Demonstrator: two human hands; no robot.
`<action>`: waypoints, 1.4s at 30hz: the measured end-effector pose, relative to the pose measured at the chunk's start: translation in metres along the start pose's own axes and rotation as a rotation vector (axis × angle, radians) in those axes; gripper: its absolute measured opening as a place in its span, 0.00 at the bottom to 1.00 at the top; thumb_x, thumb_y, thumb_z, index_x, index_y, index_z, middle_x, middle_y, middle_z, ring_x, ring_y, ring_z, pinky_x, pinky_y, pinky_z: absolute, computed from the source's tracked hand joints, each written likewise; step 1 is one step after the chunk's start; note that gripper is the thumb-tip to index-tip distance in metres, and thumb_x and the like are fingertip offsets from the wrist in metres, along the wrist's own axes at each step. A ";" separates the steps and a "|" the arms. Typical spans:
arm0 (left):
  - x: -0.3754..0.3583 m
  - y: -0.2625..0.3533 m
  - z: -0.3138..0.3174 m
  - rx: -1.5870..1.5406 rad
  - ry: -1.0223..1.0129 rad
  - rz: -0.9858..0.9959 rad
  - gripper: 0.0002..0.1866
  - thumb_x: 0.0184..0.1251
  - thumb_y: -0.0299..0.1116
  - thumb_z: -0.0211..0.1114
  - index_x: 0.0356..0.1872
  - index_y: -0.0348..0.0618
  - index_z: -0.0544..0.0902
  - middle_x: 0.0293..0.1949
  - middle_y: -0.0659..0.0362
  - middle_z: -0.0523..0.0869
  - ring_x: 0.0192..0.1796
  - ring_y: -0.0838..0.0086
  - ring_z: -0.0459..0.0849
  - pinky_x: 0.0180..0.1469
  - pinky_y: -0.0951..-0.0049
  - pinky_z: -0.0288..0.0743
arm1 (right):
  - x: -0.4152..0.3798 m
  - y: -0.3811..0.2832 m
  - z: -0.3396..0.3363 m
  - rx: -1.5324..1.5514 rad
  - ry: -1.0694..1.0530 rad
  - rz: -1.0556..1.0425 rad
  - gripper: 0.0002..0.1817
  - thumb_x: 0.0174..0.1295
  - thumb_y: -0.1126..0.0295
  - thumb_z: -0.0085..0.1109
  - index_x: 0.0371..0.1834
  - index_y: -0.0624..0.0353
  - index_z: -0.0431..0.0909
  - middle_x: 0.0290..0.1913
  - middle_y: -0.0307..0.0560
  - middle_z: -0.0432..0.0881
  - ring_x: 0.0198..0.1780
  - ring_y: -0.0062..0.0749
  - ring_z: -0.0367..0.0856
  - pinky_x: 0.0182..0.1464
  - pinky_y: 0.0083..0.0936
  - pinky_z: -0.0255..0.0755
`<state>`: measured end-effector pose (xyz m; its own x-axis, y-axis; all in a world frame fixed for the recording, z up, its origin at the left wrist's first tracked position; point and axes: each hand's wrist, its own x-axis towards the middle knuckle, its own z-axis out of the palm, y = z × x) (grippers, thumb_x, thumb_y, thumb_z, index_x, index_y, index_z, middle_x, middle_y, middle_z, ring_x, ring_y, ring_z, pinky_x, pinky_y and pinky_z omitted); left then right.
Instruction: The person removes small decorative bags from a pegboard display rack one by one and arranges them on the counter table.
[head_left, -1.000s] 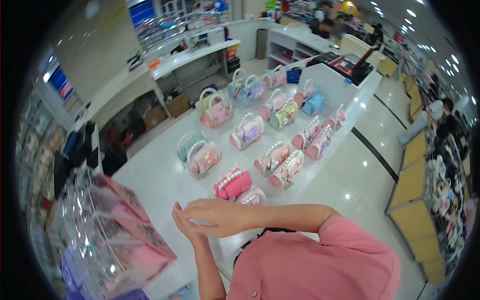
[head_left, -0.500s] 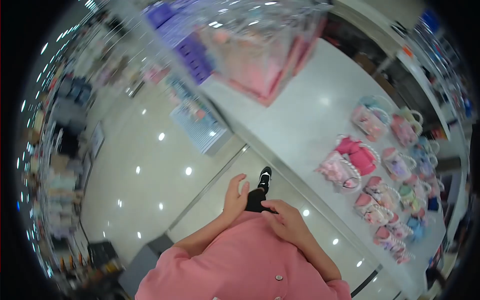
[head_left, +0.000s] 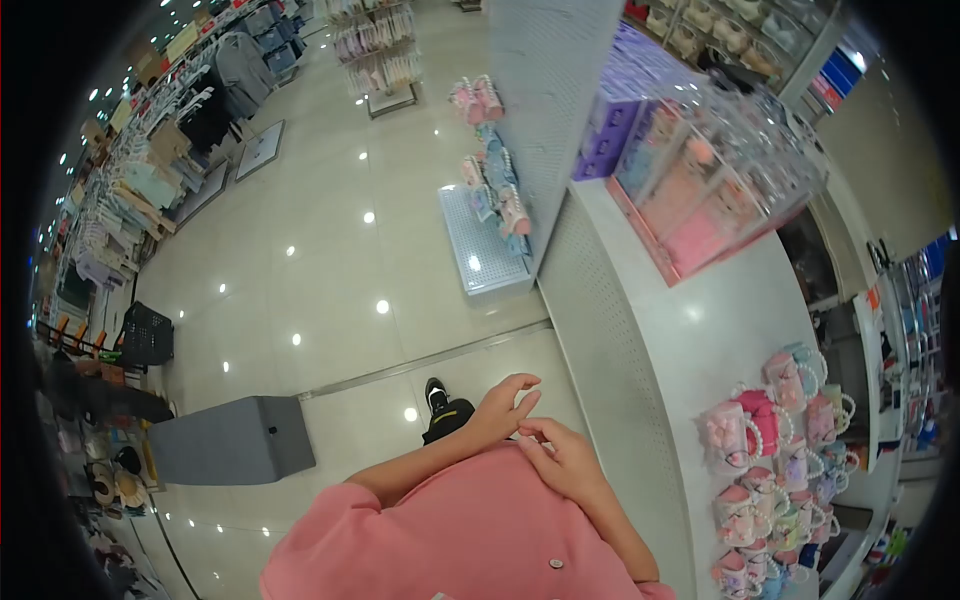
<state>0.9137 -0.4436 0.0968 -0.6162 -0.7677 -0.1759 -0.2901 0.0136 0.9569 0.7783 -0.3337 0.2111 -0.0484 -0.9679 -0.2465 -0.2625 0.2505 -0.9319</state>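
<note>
In the head view, my left hand (head_left: 500, 408) is in front of my pink shirt (head_left: 450, 520), its fingers apart and nothing in them. My right hand (head_left: 565, 458) is just to its right, fingers partly bent and apart, also holding nothing. The fingertips of the two hands are close together; whether they touch is hard to tell. Nearest to them on the right is the side of a white counter (head_left: 640, 400). A black shoe (head_left: 436, 395) shows on the floor beyond my hands.
Small pink bags with pearl handles (head_left: 728, 437) and clear-topped pink boxes (head_left: 690, 200) sit on the counter. A perforated rack (head_left: 485, 245) stands ahead. To the left are a grey bench (head_left: 230, 440), a black basket (head_left: 146, 335) and clothes racks (head_left: 130, 190).
My hands have come closer together. The view has turned, so the counter and bags appear lower and the grey bench shows more fully at the left.
</note>
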 end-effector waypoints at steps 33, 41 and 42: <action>0.159 -0.112 -0.490 -0.179 0.514 -0.248 0.16 0.79 0.31 0.64 0.60 0.33 0.78 0.48 0.56 0.85 0.50 0.73 0.84 0.53 0.73 0.80 | 0.562 -0.137 0.237 -0.259 -0.731 -0.323 0.16 0.75 0.58 0.57 0.54 0.57 0.82 0.46 0.53 0.90 0.46 0.51 0.88 0.51 0.43 0.79; 0.307 -0.098 -0.544 -0.139 0.488 -0.152 0.16 0.80 0.33 0.63 0.59 0.32 0.81 0.53 0.51 0.88 0.57 0.71 0.86 0.62 0.71 0.78 | 0.726 -0.087 0.184 0.083 -0.239 -0.112 0.16 0.76 0.61 0.61 0.57 0.62 0.82 0.44 0.48 0.89 0.48 0.30 0.88 0.50 0.29 0.80; 0.327 -0.093 -0.547 -0.121 0.467 -0.163 0.16 0.80 0.33 0.63 0.59 0.32 0.81 0.53 0.51 0.89 0.56 0.71 0.86 0.62 0.71 0.78 | 0.742 -0.070 0.175 0.123 -0.176 -0.044 0.16 0.75 0.62 0.62 0.57 0.62 0.82 0.44 0.46 0.89 0.48 0.29 0.87 0.50 0.28 0.80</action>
<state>1.1399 -1.0462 0.0769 -0.1690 -0.9584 -0.2299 -0.2515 -0.1836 0.9503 0.9297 -1.0663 0.0472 0.1321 -0.9624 -0.2373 -0.1401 0.2188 -0.9657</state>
